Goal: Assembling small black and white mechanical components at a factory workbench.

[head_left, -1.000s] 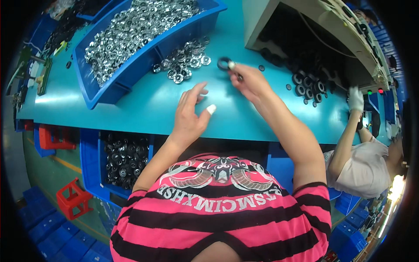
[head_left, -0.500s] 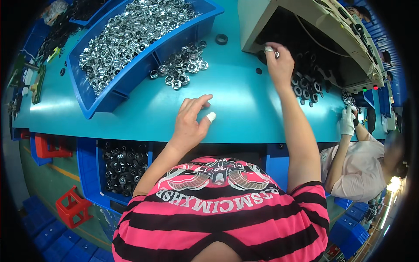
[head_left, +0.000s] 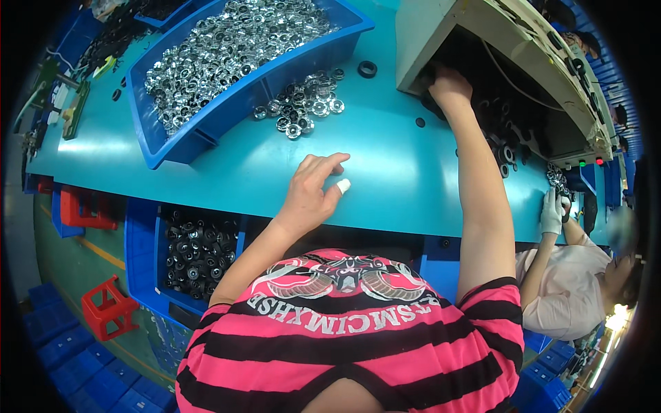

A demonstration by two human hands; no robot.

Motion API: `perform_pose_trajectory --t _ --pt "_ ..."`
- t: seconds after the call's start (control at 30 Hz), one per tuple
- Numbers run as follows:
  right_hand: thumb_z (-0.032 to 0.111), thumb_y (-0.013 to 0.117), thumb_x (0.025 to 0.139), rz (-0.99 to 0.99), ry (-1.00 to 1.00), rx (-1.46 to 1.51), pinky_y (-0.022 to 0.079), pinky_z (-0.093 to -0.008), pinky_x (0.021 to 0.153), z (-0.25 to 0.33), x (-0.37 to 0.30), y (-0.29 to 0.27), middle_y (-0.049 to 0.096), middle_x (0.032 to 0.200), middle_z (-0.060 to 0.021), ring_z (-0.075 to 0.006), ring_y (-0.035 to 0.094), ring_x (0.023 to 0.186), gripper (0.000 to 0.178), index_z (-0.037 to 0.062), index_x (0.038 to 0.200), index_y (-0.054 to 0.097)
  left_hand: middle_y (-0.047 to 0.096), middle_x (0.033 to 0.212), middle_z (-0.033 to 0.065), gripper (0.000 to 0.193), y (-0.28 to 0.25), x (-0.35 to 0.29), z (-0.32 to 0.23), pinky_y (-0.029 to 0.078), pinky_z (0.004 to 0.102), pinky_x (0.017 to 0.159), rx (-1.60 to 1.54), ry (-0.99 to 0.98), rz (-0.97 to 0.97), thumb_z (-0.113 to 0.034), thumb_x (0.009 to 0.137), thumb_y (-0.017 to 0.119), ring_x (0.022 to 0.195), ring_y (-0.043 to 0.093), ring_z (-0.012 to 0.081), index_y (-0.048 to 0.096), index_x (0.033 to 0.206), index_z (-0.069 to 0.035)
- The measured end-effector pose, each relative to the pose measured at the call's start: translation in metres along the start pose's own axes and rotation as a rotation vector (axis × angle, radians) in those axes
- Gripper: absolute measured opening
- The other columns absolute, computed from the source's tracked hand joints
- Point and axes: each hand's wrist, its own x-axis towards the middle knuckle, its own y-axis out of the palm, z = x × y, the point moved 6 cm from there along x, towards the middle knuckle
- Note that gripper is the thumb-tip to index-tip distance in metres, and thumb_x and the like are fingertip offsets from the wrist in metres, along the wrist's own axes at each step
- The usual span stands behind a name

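Note:
My left hand [head_left: 313, 191] hovers over the near part of the teal table [head_left: 255, 182]. Its fingers are apart, nothing shows in them, and a white wrap covers the thumb tip. My right hand [head_left: 451, 88] reaches into the dark opening of a beige metal housing [head_left: 421, 41]; shadow hides its fingertips and anything they may hold. Black rings [head_left: 507, 153] lie beside my right forearm, partly covered by it. Between my hands and the big blue bin [head_left: 200, 131], a loose pile of shiny silver round parts [head_left: 303, 103] rests on the table.
The bin holds many silver parts. A single black ring [head_left: 367, 69] and a small black disc [head_left: 420, 122] lie near the housing. Below the table edge, a blue crate [head_left: 142, 255] contains black parts. A red stool [head_left: 110, 308] stands left; a gloved co-worker [head_left: 568, 289] works right.
My right hand has gone deeper into the housing's opening, and its fingers have passed out of sight. Shiny metal showed at those fingers before. My left hand keeps nearly the same pose.

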Motion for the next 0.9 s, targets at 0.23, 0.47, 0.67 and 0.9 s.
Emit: perform_pose_trajectory --t 0.23,0.47,0.67,0.9 --pt "0.036 0.068 0.087 -0.106 -0.069 0.3 0.057 -0.0492 0.077 0.03 -0.085 -0.047 0.074 0.091 -0.015 -0.0371 0.072 0.087 0.028 0.0104 0.098 0.074 0.069 0.098 0.0101 0.045 0.0 -0.001 0.002 0.052 0.0356 0.085 -0.051 -0.053 -0.047 -0.001 0.081 0.072 0.093 0.063 0.0251 0.064 0.125 -0.005" --pt "0.03 0.067 0.086 0.026 -0.31 0.422 0.056 -0.0489 0.077 0.09 -0.121 -0.008 0.073 0.087 -0.0159 -0.0366 0.071 0.085 0.023 0.0099 0.093 0.074 0.069 0.099 0.0106 0.046 0.003 0.001 -0.001 0.053 0.0355 0.086 -0.018 -0.006 0.012 0.0 0.081 0.071 0.092 0.064 0.0251 0.063 0.127 -0.004" --pt "0.029 0.063 0.092 -0.019 -0.272 0.561 0.055 -0.0524 0.083 0.114 -0.096 -0.016 0.072 0.096 -0.0234 -0.042 0.069 0.094 0.043 0.0078 0.129 0.059 0.069 0.103 0.0104 0.046 0.001 -0.002 0.015 0.053 0.034 0.089 -0.25 -0.164 -0.077 0.001 0.084 0.069 0.095 0.067 0.0216 0.062 0.129 -0.005" --pt "0.032 0.057 0.099 0.197 -0.069 0.281 0.053 -0.0528 0.092 0.135 -0.019 0.024 0.07 0.113 -0.0252 -0.0438 0.068 0.104 0.052 0.0011 0.139 0.047 0.068 0.102 0.0112 0.045 0.0 -0.004 0.014 0.054 0.035 0.088 -0.219 -0.127 -0.047 -0.001 0.086 0.069 0.095 0.069 0.0229 0.062 0.13 -0.006"
